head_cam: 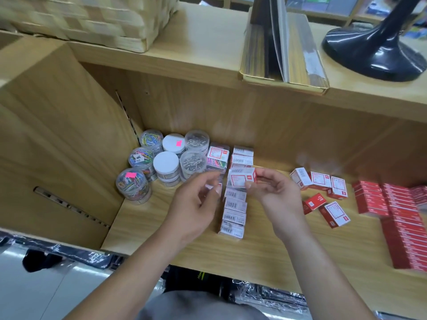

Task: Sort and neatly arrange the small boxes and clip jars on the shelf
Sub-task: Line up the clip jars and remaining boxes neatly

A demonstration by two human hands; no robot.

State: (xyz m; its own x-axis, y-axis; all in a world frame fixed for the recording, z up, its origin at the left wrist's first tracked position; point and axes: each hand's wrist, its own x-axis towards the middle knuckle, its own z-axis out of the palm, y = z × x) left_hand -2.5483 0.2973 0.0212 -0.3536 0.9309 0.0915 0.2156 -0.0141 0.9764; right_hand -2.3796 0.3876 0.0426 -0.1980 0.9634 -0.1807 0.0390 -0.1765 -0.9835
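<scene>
Presently, right hand (268, 188) pinches a small box (241, 179) over the row of boxes (233, 211). Left hand (196, 199), at nine o'clock, is half-curled, grip unclear. Risk: careless placement could topple the row.

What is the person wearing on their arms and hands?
Nothing that I can see! The left hand and right hand have no gloves, and no rings, watch or bracelet show. The arms are bare right down to the picture's edge, with no sleeves in sight.
</scene>
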